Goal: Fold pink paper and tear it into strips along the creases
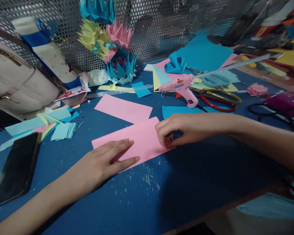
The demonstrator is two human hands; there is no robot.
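In the head view, the pink paper (144,140) lies in the middle of the frame, flat on the blue table (137,202). It looks folded over, with the bend along its upper edge. The left hand (100,161) rests on the left part of the paper. Its fingers are spread out and nearly straight, and they press down but do not grip anything. The right hand (177,127) is at the paper's right end. Its fingers are curled, and the tips and thumb come close together at the lower right corner. They touch the paper there, but I cannot tell if they pinch it or just push on it.

To make this fold neat, I think the left hand should stay flat so the paper does not slip. The right fingertips should line up the edges at the corner first. A slow, firm rub along the bend should make it sharp.

A pink strip (123,109) lies just above the paper. The pink glue gun (178,85) is up and to the right, well apart from the left hand.
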